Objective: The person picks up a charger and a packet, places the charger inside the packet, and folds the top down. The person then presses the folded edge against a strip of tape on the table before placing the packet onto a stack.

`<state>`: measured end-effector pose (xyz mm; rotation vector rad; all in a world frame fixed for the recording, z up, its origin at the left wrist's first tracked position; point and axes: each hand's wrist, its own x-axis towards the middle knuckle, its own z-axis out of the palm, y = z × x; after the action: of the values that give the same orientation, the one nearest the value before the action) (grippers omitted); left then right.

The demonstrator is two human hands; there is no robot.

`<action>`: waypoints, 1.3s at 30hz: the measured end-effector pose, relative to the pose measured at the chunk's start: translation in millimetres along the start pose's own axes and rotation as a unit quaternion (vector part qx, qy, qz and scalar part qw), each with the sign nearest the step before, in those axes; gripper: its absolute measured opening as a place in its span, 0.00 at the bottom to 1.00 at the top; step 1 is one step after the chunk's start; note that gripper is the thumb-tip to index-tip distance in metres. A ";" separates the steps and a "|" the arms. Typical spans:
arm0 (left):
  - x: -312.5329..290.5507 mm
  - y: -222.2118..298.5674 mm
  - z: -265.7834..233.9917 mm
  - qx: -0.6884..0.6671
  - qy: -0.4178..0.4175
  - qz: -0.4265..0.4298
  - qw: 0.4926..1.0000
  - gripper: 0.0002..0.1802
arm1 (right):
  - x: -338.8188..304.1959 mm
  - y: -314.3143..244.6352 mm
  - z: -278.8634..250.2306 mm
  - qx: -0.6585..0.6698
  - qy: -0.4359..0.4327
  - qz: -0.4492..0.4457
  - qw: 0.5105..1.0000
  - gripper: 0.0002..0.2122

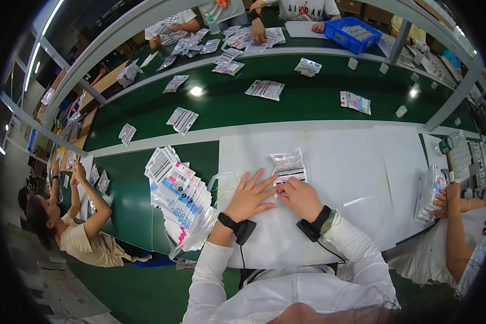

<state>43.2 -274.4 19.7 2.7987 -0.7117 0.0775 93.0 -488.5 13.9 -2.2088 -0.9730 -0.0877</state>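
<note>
A small silver and white foil packet point(289, 161) with a pink band lies on the white sheet point(340, 156) in front of me. My left hand point(248, 195) rests just left of it, palm down, with its fingers spread and nothing held. At the packet's lower left corner, my right hand point(299, 199) has its fingers bent together on the edge, hiding that part. To the left of my left hand sits a heaped, overlapping pile of similar packets point(183, 197), with clear plastic film at its side. Both wrists wear black straps with small cabled boxes.
Beyond a pale rail, a green conveyor belt point(221, 116) carries several scattered packets point(265, 90) and small white blocks. A blue crate point(352, 34) stands at the far right. Co-workers sit opposite and on both sides; one at right grips a packet stack point(431, 194). Metal frame bars cross overhead.
</note>
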 end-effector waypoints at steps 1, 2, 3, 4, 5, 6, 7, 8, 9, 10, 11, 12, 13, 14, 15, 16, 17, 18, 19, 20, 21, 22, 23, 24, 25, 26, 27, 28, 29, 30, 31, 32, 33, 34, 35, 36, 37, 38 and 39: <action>-0.7 -0.1 -0.6 -0.001 -0.003 -0.007 1.000 0.28 | 0.4 0.4 0.1 0.004 0.000 -0.004 1.000 0.07; -0.6 0.4 -0.8 0.004 -0.003 -0.012 1.000 0.28 | 0.2 1.3 0.1 -0.026 -0.006 -0.016 1.000 0.07; 0.4 1.7 -0.5 0.004 -0.004 -0.010 1.000 0.28 | -0.3 2.3 0.1 -0.055 -0.012 -0.028 0.998 0.07; 1.6 3.5 0.0 0.006 -0.003 -0.009 1.000 0.28 | -0.7 3.1 0.1 -0.083 -0.018 -0.042 0.995 0.07; 2.2 5.5 0.3 0.007 -0.003 -0.009 1.000 0.27 | -1.7 3.7 0.0 -0.079 -0.017 -0.050 0.995 0.07; 4.5 8.9 1.9 0.011 0.000 -0.014 1.000 0.27 | -3.8 5.8 -1.2 -0.082 -0.003 -0.060 0.995 0.06; 7.5 13.1 4.4 0.015 -0.001 -0.012 1.000 0.28 | -6.7 8.3 -3.0 -0.085 0.012 -0.069 0.994 0.06; 10.0 15.5 5.7 0.019 -0.001 -0.010 1.000 0.28 | -7.7 11.2 -4.5 -0.087 0.028 -0.079 0.993 0.05; 11.0 16.5 6.1 0.023 -0.002 -0.007 1.000 0.28 | -9.7 13.5 -7.7 -0.086 0.028 -0.086 0.992 0.05; 10.9 16.8 6.4 0.025 0.002 -0.010 1.000 0.28 | -13.1 15.2 -13.4 -0.067 0.003 -0.062 0.996 0.05; 11.2 16.3 8.7 0.020 0.005 -0.012 1.000 0.28 | -17.8 17.6 -20.1 -0.048 -0.022 -0.032 0.998 0.06; 10.4 15.3 10.4 0.013 0.008 -0.014 1.000 0.29 | -21.7 20.5 -28.4 -0.029 -0.048 -0.001 0.998 0.07; 10.1 17.0 11.9 0.003 0.011 -0.014 1.000 0.29 | -28.8 26.3 -46.6 -0.022 -0.001 0.020 1.000 0.06; 8.9 14.8 11.9 -0.005 0.013 -0.011 1.000 0.29 | -36.8 36.8 -68.8 -0.017 0.046 0.042 0.998 0.06; 9.9 15.2 8.6 -0.006 0.008 -0.013 1.000 0.30 | -51.0 54.9 -96.3 -0.014 0.077 0.086 0.993 0.05; 8.0 15.2 3.7 -0.007 0.002 -0.018 1.000 0.30 | -66.3 72.0 -121.7 -0.011 0.107 0.129 0.986 0.04; 5.5 17.5 1.7 -0.008 -0.004 -0.022 1.000 0.31 | -83.6 86.4 -143.1 -0.045 0.114 0.176 0.977 0.03; 8.5 20.8 0.2 -0.017 -0.002 -0.010 1.000 0.31 | -96.9 92.2 -162.3 -0.082 0.128 0.223 0.963 0.05; 9.3 19.9 -0.5 -0.025 0.006 -0.016 1.000 0.31 | -98.7 90.0 -168.5 -0.090 0.130 0.229 0.961 0.05; 10.8 19.9 -0.9 -0.032 0.013 -0.024 0.999 0.31 | -97.8 86.1 -173.1 -0.173 0.170 0.183 0.953 0.08; 12.8 20.6 -0.1 -0.036 0.020 -0.035 0.999 0.31 | -92.9 82.7 -174.9 -0.252 0.207 0.132 0.936 0.11; 16.0 21.8 1.3 -0.036 0.022 -0.033 0.999 0.31 | -87.0 79.9 -174.7 -0.326 0.242 0.080 0.910 0.15; 18.7 22.3 3.2 -0.040 0.028 -0.040 0.998 0.31 | -79.9 73.8 -169.6 -0.254 0.227 0.060 0.938 0.18; 21.7 23.4 4.9 -0.042 0.033 -0.044 0.998 0.31 | -72.2 66.6 -162.4 -0.181 0.211 0.042 0.960 0.21; 24.4 24.6 6.0 -0.044 0.037 -0.050 0.997 0.31 | -62.0 66.0 -152.1 -0.117 0.170 0.008 0.978 0.22; 25.3 25.7 7.0 -0.042 0.036 -0.047 0.997 0.31 | -50.1 67.2 -138.4 -0.050 0.128 -0.028 0.990 0.23; 25.8 26.6 8.1 -0.033 0.042 -0.045 0.998 0.30 | -36.1 63.7 -123.5 -0.018 0.069 -0.038 0.997 0.23; 27.1 28.0 9.1 -0.026 0.049 -0.040 0.998 0.30 | -26.1 61.3 -112.2 0.013 0.010 -0.046 0.999 0.23; 28.6 29.6 9.3 -0.019 0.055 -0.035 0.998 0.30 | -21.0 65.0 -104.7 0.013 0.014 -0.045 0.999 0.23; 29.4 30.6 8.1 -0.016 0.054 -0.032 0.998 0.30 | -15.3 69.1 -96.5 -0.001 -0.024 -0.023 0.999 0.24; 28.9 32.6 7.4 -0.020 0.066 -0.036 0.997 0.29 | -10.1 71.1 -91.3 -0.014 -0.065 -0.003 0.998 0.24; 29.0 34.2 7.0 -0.025 0.078 -0.040 0.996 0.28 | -7.9 72.3 -89.7 -0.028 -0.106 0.018 0.994 0.25; 30.0 35.2 6.9 -0.030 0.089 -0.043 0.995 0.27 | -10.1 73.9 -91.8 -0.027 -0.105 0.017 0.994 0.25; 32.1 35.8 7.4 -0.029 0.089 -0.042 0.995 0.27 | -15.0 75.9 -96.0 -0.007 -0.095 0.009 0.995 0.23; 34.9 36.6 8.6 -0.030 0.094 -0.053 0.994 0.26 | -19.8 76.6 -100.8 0.012 -0.085 0.001 0.996 0.21; 37.5 37.4 9.9 -0.031 0.099 -0.064 0.992 0.24 | -22.6 77.1 -102.7 0.031 -0.075 -0.007 0.997 0.20; 40.2 38.5 11.5 -0.032 0.104 -0.076 0.991 0.23 | -23.0 77.4 -100.2 0.032 -0.074 -0.006 0.997 0.20; 42.5 40.1 13.5 -0.032 0.103 -0.075 0.991 0.23 | -22.0 77.3 -94.6 0.020 -0.060 -0.010 0.998 0.20; 44.5 42.2 16.0 -0.034 0.122 -0.086 0.988 0.22 | -20.7 77.7 -88.5 0.008 -0.047 -0.014 0.999 0.21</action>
<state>62.1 -335.0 19.0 2.7086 -0.4047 0.3490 148.7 -593.4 27.9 -2.2020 -1.0524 0.0104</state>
